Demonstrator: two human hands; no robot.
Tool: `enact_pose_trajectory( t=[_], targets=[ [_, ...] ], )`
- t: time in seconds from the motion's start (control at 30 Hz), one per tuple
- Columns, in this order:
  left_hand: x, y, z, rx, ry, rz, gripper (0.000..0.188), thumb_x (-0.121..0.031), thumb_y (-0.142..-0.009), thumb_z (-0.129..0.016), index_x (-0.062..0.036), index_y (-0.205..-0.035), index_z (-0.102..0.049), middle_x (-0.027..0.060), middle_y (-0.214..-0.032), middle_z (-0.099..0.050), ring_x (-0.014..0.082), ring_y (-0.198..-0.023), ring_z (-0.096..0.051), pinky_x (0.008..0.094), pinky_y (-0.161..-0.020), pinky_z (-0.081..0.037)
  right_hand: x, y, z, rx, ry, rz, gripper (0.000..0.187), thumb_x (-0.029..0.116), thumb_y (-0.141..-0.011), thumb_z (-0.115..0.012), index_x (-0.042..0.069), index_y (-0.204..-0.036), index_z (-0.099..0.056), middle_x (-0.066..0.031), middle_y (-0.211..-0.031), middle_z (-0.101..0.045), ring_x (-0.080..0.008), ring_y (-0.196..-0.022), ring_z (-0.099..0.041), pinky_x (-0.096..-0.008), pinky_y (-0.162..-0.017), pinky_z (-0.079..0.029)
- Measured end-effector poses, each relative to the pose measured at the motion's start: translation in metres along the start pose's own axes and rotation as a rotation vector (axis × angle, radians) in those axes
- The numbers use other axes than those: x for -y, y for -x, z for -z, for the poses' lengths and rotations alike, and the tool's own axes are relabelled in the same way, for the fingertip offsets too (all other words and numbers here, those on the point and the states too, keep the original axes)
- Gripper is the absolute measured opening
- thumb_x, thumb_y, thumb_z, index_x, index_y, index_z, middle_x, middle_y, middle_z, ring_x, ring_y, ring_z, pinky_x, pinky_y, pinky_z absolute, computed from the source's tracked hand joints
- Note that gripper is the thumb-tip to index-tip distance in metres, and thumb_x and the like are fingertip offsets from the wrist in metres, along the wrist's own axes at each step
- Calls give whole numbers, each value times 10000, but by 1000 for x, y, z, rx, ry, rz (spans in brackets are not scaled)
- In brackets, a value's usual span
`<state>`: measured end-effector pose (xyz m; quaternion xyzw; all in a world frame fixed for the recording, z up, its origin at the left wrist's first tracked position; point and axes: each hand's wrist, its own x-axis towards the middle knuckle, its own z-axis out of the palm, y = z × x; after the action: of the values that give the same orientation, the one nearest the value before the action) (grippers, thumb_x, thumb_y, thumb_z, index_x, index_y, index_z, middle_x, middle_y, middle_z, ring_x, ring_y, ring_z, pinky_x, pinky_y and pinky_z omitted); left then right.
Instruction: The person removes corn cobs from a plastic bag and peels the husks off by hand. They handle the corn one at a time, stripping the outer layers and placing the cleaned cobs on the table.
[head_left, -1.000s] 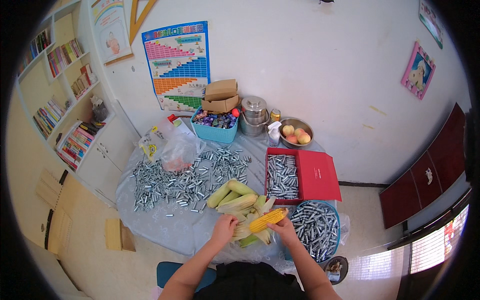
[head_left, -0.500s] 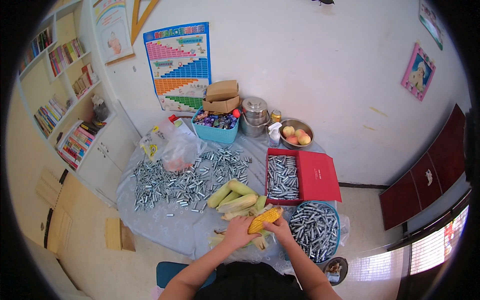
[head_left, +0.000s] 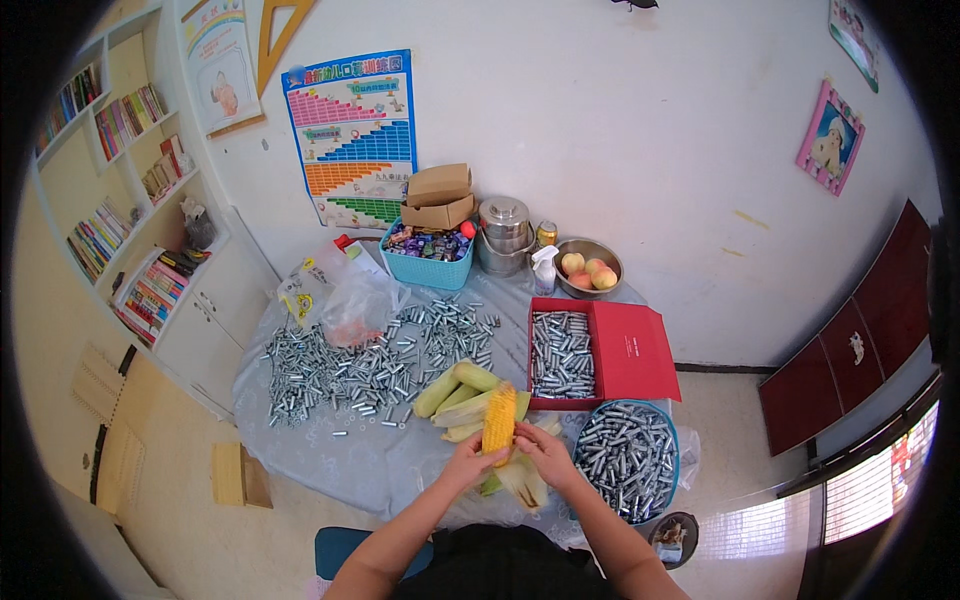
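Observation:
A bare yellow corn cob (head_left: 499, 418) stands nearly upright over the table's near edge. My left hand (head_left: 470, 466) is closed round its lower end. At the cob's right side, my right hand (head_left: 546, 458) has its fingers pinched together; what is between them is too small to tell. Pale peeled-back husk (head_left: 524, 482) hangs below, between the two hands. Just beyond lie several ears of corn in green husks (head_left: 452, 388), partly hidden by the cob, with loose husk leaves around them.
Silvery metal sleeves (head_left: 345, 368) are strewn over the table's left half. More fill a red box (head_left: 562, 403) and a blue-rimmed basket (head_left: 625, 462) at right. Behind stand a turquoise basket (head_left: 428, 270), a steel pot (head_left: 505, 235), a spray bottle (head_left: 544, 272) and a bowl of peaches (head_left: 588, 268).
The cob has turned from slanting right to nearly upright and shifted left. My right hand has moved from the cob's tip down to its side; my left hand still holds the lower end.

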<state>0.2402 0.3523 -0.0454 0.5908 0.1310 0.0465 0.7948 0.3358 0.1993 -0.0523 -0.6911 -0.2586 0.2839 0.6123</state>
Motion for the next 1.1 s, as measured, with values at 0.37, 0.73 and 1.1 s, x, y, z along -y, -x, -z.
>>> enact_pose_trajectory(
  t=[0.37, 0.73, 1.1],
  targets=[
    [25, -12, 29, -60, 571, 11, 285, -109, -837, -588, -19, -1098, -517, 40, -1039, -570, 144, -946, -546, 289, -864, -424, 9, 12, -33, -92, 334, 103, 338, 162, -714, -720, 28, -987, -573, -92, -906, -606, -172, -798, -583, -288, -712, -469],
    [12, -9, 35, -112, 284, -10, 405, -29, -747, -677, -14, -1114, -506, 42, -1054, -569, 147, -970, -544, 288, -859, -429, 56, 10, -41, -271, 695, 449, 547, 200, -647, -724, 43, -1121, -501, -140, -1046, -549, -321, -1016, -487, -400, -896, -370],
    [2, -6, 25, -57, 277, 5, 360, -22, -767, -651, -16, -1102, -521, 65, -1058, -580, 174, -980, -556, 301, -863, -437, 28, 0, -43, -330, 809, 368, 313, 185, -588, -695, 47, -852, -598, -129, -792, -584, -315, -820, -536, -405, -790, -405]
  ],
)
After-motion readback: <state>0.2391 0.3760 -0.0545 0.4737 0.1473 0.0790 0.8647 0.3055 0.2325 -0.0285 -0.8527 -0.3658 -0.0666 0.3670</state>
